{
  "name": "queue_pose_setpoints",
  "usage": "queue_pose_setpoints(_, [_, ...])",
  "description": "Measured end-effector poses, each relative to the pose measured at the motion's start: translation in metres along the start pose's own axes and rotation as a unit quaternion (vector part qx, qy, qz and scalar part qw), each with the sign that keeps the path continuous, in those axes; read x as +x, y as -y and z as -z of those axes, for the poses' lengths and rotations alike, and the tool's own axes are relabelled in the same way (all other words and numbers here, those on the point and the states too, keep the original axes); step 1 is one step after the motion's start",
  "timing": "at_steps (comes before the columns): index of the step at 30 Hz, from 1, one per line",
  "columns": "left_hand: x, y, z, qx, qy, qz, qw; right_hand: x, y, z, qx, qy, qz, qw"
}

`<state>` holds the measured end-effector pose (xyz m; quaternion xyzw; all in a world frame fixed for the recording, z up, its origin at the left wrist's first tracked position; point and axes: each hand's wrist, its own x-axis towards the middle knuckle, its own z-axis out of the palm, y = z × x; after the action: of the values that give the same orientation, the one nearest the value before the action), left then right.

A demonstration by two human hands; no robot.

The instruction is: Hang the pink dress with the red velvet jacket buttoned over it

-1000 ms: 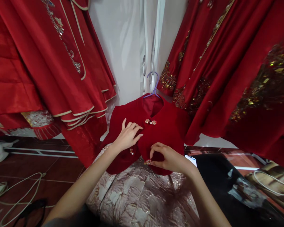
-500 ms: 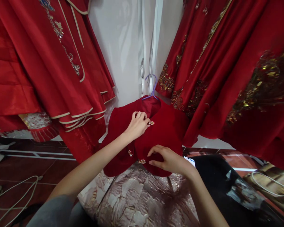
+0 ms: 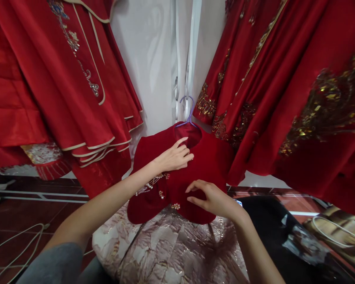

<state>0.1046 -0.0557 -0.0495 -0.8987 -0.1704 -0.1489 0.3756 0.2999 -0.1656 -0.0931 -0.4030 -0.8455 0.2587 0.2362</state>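
Observation:
A red velvet jacket hangs in front of me on a purple hanger. My left hand lies across its upper front, the index finger stretched out and the other fingers curled over a jewelled flower button; only a glint of it shows, and the thumb is hidden. Over the lower front is my right hand, thumb and index finger apart with nothing between them. Below it sits another flower button. A small gem fitting and a beaded fringe decorate the left panel.
Red embroidered gowns hang at left and right. A pale, shiny textured skirt spreads below the jacket. White cable lies on the tiled floor, and a black item with clear plastic is at right.
My left hand has turned, its index finger stretching out and its fingers now covering the upper button. The beaded fringe has come into sight beside my forearm. My right hand has barely moved.

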Motion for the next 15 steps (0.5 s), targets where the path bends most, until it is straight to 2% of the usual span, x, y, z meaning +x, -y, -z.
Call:
queue_pose_setpoints(3, [-0.004,0.000,-0.003,-0.004,-0.015,0.003,1.000,0.000,-0.001,0.001,0.000,0.000,-0.005,1.000])
queue_pose_setpoints(8, [-0.009,0.001,0.001,-0.048,0.022,0.053,0.997,0.001,-0.002,0.001,0.011,-0.007,0.000,1.000])
queue_pose_setpoints(12, [-0.023,0.002,0.009,-0.071,0.049,0.118,0.989,0.009,-0.003,-0.007,0.073,-0.057,-0.021,0.996])
queue_pose_setpoints(15, [-0.036,-0.001,0.011,-0.054,0.051,0.173,0.982,0.028,-0.002,-0.009,0.117,-0.105,-0.019,0.987])
